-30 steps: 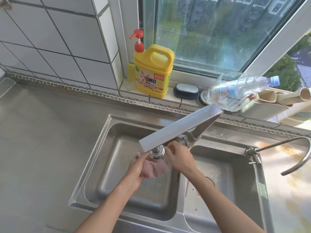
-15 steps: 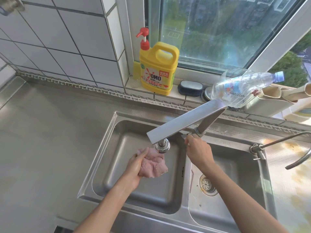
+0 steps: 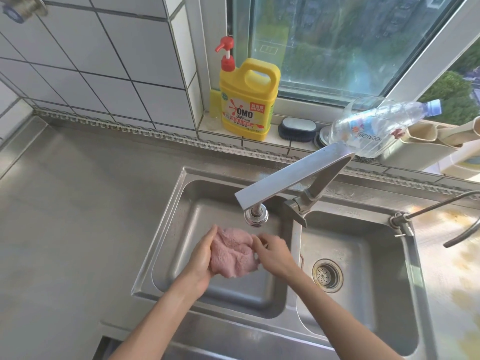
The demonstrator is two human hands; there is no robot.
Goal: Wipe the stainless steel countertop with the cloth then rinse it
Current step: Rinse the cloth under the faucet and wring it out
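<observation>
A crumpled pink cloth hangs over the left basin of the double sink, just below the faucet's round nozzle. My left hand cups the cloth from its left side. My right hand pinches the cloth's right edge with the fingertips. The flat steel faucet spout slants up to the right above both hands. I cannot see a water stream. The stainless steel countertop spreads out to the left of the sink.
A yellow detergent jug with a red pump, a dark soap dish and a tilted clear plastic bottle stand on the window sill. A second thin faucet curves at the right. The right basin has a drain strainer.
My right hand has left the faucet handle and come down onto the cloth's right edge. The cloth, held by my left hand, has opened out a little under the nozzle.
</observation>
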